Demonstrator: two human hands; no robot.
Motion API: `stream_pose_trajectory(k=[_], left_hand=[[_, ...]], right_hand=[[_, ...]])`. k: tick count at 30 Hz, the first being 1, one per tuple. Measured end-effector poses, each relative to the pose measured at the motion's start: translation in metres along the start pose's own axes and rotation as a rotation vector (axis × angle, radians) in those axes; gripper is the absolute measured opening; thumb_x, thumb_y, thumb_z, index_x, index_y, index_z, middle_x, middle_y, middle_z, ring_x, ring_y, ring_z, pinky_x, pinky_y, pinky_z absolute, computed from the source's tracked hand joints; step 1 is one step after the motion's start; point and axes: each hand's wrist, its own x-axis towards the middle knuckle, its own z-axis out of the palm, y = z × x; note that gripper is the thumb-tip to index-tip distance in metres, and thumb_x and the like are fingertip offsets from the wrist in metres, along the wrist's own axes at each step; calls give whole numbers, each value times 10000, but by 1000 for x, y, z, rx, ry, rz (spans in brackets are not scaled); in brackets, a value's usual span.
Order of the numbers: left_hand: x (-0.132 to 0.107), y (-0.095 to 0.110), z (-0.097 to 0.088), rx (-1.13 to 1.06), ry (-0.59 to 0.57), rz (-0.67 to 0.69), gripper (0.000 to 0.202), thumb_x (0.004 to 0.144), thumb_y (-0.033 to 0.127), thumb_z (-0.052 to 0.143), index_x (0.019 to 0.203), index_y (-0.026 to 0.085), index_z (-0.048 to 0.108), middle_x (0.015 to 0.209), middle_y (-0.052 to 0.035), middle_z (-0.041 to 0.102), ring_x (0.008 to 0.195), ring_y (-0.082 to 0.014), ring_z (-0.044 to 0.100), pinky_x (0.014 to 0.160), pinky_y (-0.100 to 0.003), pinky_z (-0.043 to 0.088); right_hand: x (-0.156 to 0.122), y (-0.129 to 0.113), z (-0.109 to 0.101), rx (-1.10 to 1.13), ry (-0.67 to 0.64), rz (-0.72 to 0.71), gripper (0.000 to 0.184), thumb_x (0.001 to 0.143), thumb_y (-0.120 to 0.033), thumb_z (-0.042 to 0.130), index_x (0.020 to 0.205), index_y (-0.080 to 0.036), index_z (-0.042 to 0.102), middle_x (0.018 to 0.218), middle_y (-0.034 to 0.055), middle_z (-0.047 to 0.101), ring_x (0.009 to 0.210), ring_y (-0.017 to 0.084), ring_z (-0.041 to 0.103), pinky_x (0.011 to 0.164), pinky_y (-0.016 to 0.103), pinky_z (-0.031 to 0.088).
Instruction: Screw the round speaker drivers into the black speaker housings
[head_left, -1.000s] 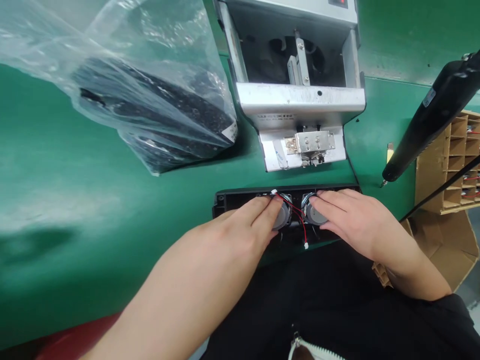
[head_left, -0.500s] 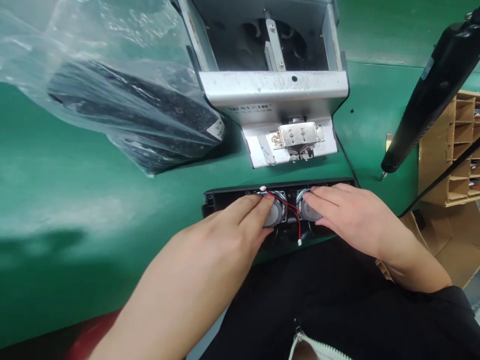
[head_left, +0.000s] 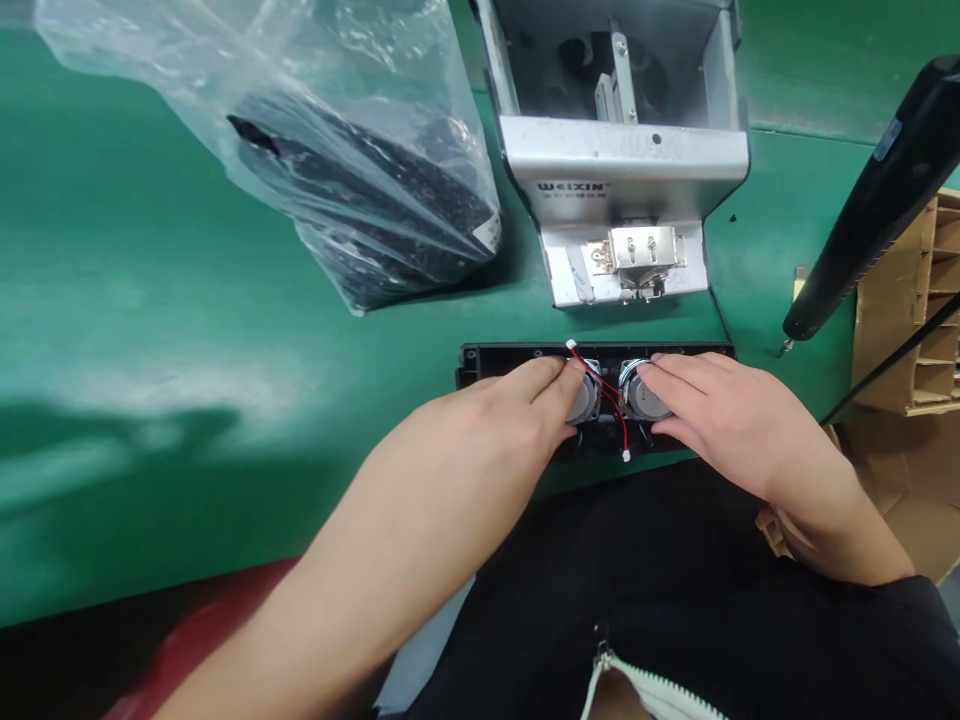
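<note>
A long black plastic housing (head_left: 480,360) lies at the near edge of the green table (head_left: 150,300). Two round metal speaker units sit in it side by side. My left hand (head_left: 495,420) rests on the left speaker (head_left: 583,400), fingers stretched out flat over it. My right hand (head_left: 720,420) lies on the right speaker (head_left: 643,398), fingers also flat. A red and black wire (head_left: 611,400) with small white plugs runs between the two speakers.
A grey metal machine (head_left: 622,170) stands just behind the housing. A clear plastic bag of black parts (head_left: 360,170) lies to its left. A black hanging tool (head_left: 870,200) and a cardboard divider box (head_left: 915,320) are at the right.
The view has shifted slightly; both hands stay pressed on the two speakers in the housing. Nothing else has visibly moved.
</note>
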Motion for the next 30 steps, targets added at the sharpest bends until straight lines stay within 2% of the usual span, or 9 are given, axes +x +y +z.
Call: stream_pose_trajectory(k=[6,11,14,17,21,24,26,27,30], left_hand=[[3,-1,0,-27,-94,-28,411,1108,140,704,1513,87,751,1443,-225,842,1122,-425,903,707,-499,732],[6,-4,2,-20,-123,8,452,1138,117,634,1575,56,729,1453,-245,833,1156,-427,901,743,-497,746],[2,-4,3,-9,-99,26,541,1118,45,535,1635,50,694,1473,-252,832,1208,-434,896,765,-501,754],[-10,-2,-2,-31,-8,60,530,1191,119,481,1687,54,654,1592,-270,798,1249,-429,896,799,-490,760],[-23,1,-13,-98,184,-5,466,1235,199,582,1693,167,661,1655,-181,797,1249,-374,903,960,-459,757],[-15,7,-11,-160,324,10,412,1184,173,733,1595,193,723,1492,-112,877,1225,-314,900,1088,-413,731],[-1,14,-5,-199,358,93,353,1182,187,739,1534,172,764,1409,-124,893,1181,-303,898,1080,-402,731],[6,18,-1,-204,341,128,340,1194,194,710,1525,157,775,1397,-144,892,1163,-311,896,1056,-415,738],[24,26,8,-182,205,152,372,1231,233,599,1535,143,794,1443,-197,874,1164,-364,888,982,-498,762]], right_hand=[[-4,0,4,61,12,57,417,1151,-275,715,1510,-70,773,1481,236,898,1258,369,910,1045,549,808],[-5,-2,7,76,-29,102,479,1120,-316,773,1554,-114,776,1533,251,873,1309,393,891,1118,598,780],[-5,-2,3,48,-34,95,543,1114,-339,788,1599,-100,741,1542,261,865,1296,378,890,1082,551,782],[-8,-1,-8,7,23,53,481,1145,-336,749,1563,-99,747,1481,223,900,1249,336,899,1027,484,783],[-22,2,-23,-9,261,84,329,1097,-309,845,1405,-199,807,1262,114,962,1085,272,913,945,421,780],[-34,9,-19,68,632,292,276,1058,-269,883,1317,-352,839,1046,14,926,875,245,863,791,433,755],[-41,18,-12,81,889,464,316,1096,-312,792,1396,-407,827,1105,47,881,916,286,843,781,500,758],[-43,25,-9,89,909,517,405,1109,-363,745,1509,-415,786,1224,87,862,1016,327,852,808,547,774],[-47,52,-7,210,555,529,758,1061,-530,764,1787,-405,584,1585,167,752,1347,436,830,873,620,816]])
